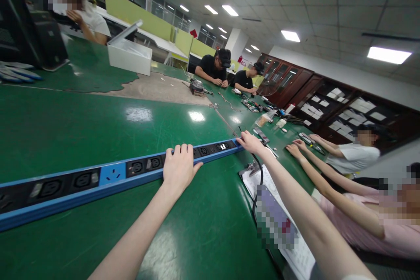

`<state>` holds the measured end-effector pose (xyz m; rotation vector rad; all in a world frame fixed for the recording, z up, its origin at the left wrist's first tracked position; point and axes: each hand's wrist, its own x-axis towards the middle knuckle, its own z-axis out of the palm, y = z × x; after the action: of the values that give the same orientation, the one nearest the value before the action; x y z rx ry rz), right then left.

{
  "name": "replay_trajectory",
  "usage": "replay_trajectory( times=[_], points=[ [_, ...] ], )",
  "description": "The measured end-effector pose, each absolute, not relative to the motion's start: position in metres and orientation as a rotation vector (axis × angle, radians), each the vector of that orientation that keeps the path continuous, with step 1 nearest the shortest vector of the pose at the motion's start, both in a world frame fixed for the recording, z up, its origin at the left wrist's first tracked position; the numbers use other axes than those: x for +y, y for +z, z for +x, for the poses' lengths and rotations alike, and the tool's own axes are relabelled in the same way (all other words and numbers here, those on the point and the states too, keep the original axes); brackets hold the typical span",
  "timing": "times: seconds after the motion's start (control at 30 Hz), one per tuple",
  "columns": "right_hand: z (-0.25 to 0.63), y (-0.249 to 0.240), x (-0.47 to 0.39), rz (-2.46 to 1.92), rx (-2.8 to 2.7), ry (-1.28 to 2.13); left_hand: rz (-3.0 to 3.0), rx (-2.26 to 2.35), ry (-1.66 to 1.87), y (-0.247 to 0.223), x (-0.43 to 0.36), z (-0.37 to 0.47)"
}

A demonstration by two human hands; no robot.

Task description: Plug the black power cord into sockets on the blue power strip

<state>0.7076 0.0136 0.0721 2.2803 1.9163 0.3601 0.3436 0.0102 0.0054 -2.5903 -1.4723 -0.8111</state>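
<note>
A long blue power strip (113, 174) with black sockets lies on the green table, running from the left edge to the middle of the head view. My left hand (180, 164) is wrapped over the strip near its middle, thumb on the near side. At the strip's right end, my right hand (250, 142) grips the end with its fingers closed, where a black cable (261, 173) comes out and runs down toward the near edge. The fingertips of my right hand are partly hidden.
A clipboard with papers (303, 253) lies under my right forearm. An open white box (129, 56) and a tape measure (197, 87) are farther back. Tools and a plastic bag (265, 117) lie at the right. Several people sit around the green table (98, 122).
</note>
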Motion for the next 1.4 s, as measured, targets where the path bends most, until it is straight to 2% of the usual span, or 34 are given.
replay_trajectory(
  times=[0.37, 0.63, 0.83, 0.97, 1.1, 1.23, 1.3, 1.4],
  points=[
    [0.710, 0.065, 0.003, 2.278, 1.941, 0.425, -2.586, -1.509, -0.832, 0.006, 0.011, 0.343],
    [0.728, 0.076, 0.027, 2.165, 2.038, -0.009, -2.612, -1.505, -0.839, 0.005, 0.014, 0.342],
    [0.735, 0.079, 0.032, 2.122, 2.110, -0.144, -2.614, -1.492, -0.849, 0.005, 0.014, 0.340],
    [0.732, 0.071, 0.025, 2.184, 2.125, -0.098, -2.619, -1.497, -0.858, 0.005, 0.014, 0.340],
    [0.725, 0.056, 0.011, 2.303, 2.108, 0.109, -2.601, -1.487, -0.862, 0.005, 0.014, 0.339],
    [0.725, 0.053, 0.008, 2.247, 2.178, 0.292, -2.579, -1.470, -0.893, 0.003, 0.015, 0.339],
    [0.729, 0.060, 0.015, 2.240, 2.186, 0.270, -2.571, -1.469, -0.909, 0.003, 0.015, 0.339],
    [0.738, 0.080, 0.027, 2.308, 2.158, 0.052, -2.578, -1.470, -0.922, 0.002, 0.016, 0.339]
  ],
)
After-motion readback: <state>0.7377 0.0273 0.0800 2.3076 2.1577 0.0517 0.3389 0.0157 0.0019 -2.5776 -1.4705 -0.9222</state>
